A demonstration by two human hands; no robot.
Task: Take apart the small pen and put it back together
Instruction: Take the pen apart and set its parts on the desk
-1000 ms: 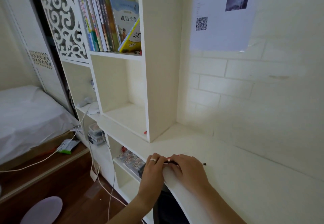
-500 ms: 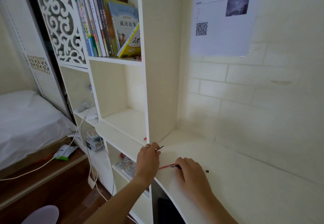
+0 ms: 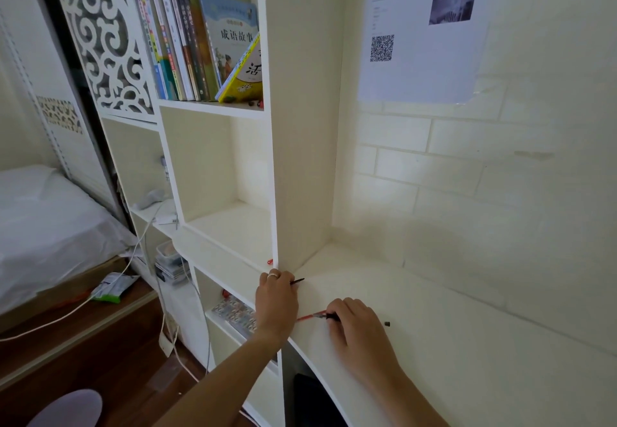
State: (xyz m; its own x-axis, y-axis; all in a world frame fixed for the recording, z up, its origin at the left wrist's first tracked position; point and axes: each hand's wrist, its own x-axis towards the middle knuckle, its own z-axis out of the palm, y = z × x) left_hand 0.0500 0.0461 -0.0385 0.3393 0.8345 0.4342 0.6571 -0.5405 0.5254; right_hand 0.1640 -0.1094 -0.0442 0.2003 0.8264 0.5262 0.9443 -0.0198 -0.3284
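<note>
The dark pen barrel (image 3: 298,281) is pinched in the left hand (image 3: 277,299) and the red refill (image 3: 312,316) in the right hand (image 3: 359,333) — held apart, evidently for disassembly — with a small black cap (image 3: 387,324) just beyond the right grip.

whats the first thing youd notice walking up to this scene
Two bare hands low in the middle, working over a white desk: the left hand pinches a thin dark pen piece, the right hand holds a red refill against the desktop. A tiny black part lies loose just right of that hand. Above left, colourful books fill a shelf, and a sheet with a QR code hangs on the wall.
</note>
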